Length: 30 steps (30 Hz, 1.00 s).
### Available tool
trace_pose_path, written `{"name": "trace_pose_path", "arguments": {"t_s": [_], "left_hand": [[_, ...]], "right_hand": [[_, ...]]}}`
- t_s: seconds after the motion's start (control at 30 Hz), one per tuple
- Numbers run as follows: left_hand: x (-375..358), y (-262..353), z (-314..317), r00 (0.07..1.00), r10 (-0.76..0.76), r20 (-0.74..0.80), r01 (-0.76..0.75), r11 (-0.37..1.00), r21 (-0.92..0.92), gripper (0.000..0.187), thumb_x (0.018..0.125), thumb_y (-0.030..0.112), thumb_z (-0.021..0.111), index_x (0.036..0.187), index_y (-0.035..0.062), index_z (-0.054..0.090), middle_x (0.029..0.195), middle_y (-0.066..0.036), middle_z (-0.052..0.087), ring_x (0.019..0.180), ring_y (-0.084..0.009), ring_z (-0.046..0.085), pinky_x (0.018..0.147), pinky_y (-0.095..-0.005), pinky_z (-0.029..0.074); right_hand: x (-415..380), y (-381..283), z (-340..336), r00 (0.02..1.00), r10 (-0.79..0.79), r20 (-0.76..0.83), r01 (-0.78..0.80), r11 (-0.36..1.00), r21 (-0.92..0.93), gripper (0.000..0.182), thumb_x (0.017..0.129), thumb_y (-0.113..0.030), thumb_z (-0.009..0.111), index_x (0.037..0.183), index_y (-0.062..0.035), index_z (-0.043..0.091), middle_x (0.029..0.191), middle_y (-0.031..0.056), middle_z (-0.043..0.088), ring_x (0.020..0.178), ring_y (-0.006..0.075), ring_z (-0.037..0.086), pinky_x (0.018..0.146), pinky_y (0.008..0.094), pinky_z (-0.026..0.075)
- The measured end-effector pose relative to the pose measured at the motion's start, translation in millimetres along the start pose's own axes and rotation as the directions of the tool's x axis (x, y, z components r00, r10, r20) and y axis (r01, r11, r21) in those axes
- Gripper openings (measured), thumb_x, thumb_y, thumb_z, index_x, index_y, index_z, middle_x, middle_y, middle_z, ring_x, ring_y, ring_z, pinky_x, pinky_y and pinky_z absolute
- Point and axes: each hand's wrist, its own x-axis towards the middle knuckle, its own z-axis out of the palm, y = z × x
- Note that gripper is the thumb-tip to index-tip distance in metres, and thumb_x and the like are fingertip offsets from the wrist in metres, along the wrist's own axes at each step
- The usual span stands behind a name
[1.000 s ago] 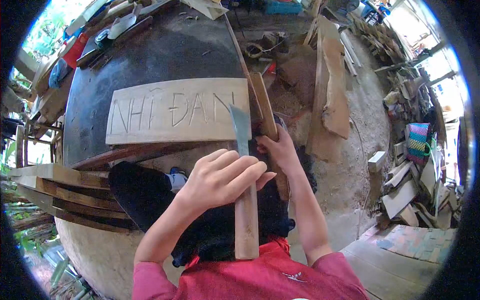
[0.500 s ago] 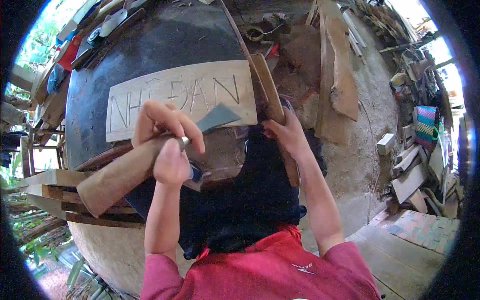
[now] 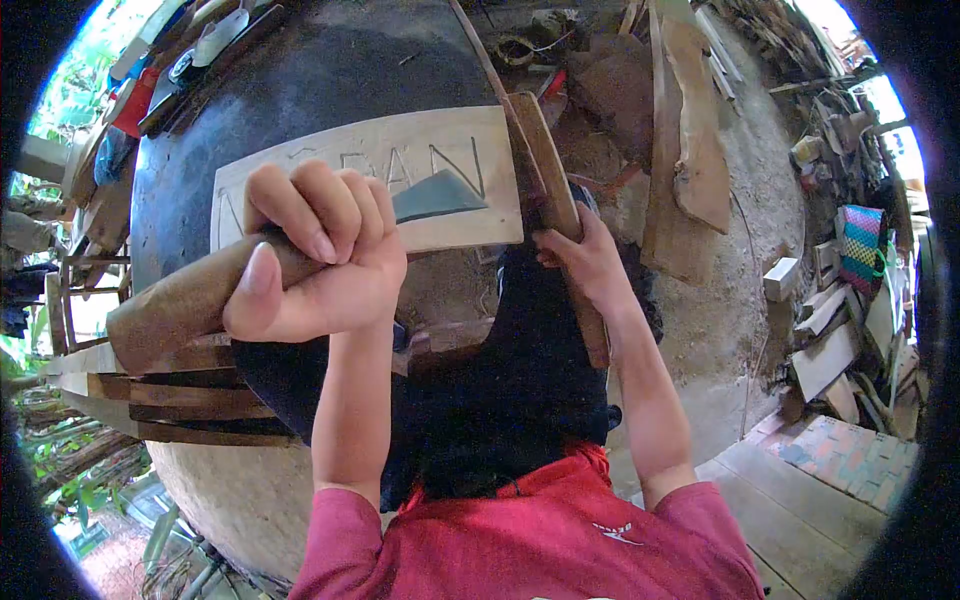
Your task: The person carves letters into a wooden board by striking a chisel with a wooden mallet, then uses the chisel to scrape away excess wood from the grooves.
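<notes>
My left hand [image 3: 320,255] is wrapped around the thick wooden handle of a wide-bladed chisel [image 3: 440,197]. The grey flared blade juts out to the right, over the lower part of a pale wooden board [image 3: 470,225]. Large letters are cut or marked into that board, and my left hand covers several of them. Just right of the board, my right hand [image 3: 585,260] grips a long, narrow wooden bar [image 3: 545,160] around its middle. The bar slants from beyond the board's right edge down towards my lap.
The board lies on a dark, curved table top [image 3: 330,80]. Tools [image 3: 215,40] lie at its far left edge. Stacked timber [image 3: 180,400] is at the near left. Long planks [image 3: 690,130] lie on the right, with wood scraps and a woven bag [image 3: 862,245] further out.
My left hand has shifted its hold from near the chisel's neck to a full grip on the handle. The handle has swung slightly upward in view. My right hand keeps its grip.
</notes>
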Motion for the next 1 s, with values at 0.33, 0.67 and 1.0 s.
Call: {"name": "trace_pose_path", "arguments": {"t_s": [0.33,0.67,1.0], "left_hand": [[1.1,-7.0,-7.2,0.998,-0.014,0.066,0.013,1.000,0.010,0.039,0.075,0.040,0.063,0.071,0.0074,0.042,0.058,-0.003,0.039,0.046,-0.0110,0.027,0.046,-0.0288,0.022],[-2.0,-2.3,-13.0,0.997,-0.059,0.049,0.056,0.997,0.057,0.039,0.079,0.038,0.066,0.072,0.0088,0.043,0.058,-0.003,0.038,0.049,-0.0109,0.029,0.049,-0.0287,0.022],[-11.5,-8.9,-10.8,0.997,-0.080,0.019,0.078,0.993,0.084,0.037,0.082,0.035,0.067,0.074,0.0091,0.041,0.055,-0.002,0.036,0.047,-0.0098,0.028,0.046,-0.0283,0.022]], "right_hand": [[-5.8,-9.0,1.7,1.000,0.008,-0.010,-0.008,1.000,-0.006,0.040,0.090,-0.010,0.073,0.125,0.0029,0.058,0.098,0.0080,0.070,0.077,0.0136,0.068,0.071,0.0285,0.058],[-7.7,-2.6,1.0,0.999,-0.049,-0.013,0.047,0.995,-0.082,0.040,0.091,-0.011,0.072,0.127,0.0001,0.061,0.099,0.0059,0.070,0.084,0.0142,0.064,0.075,0.0332,0.055],[-0.8,7.9,-1.2,0.995,-0.094,-0.025,0.090,0.990,-0.110,0.038,0.091,-0.012,0.074,0.122,0.0019,0.056,0.090,0.0062,0.067,0.074,0.0111,0.065,0.066,0.0287,0.055]]}}
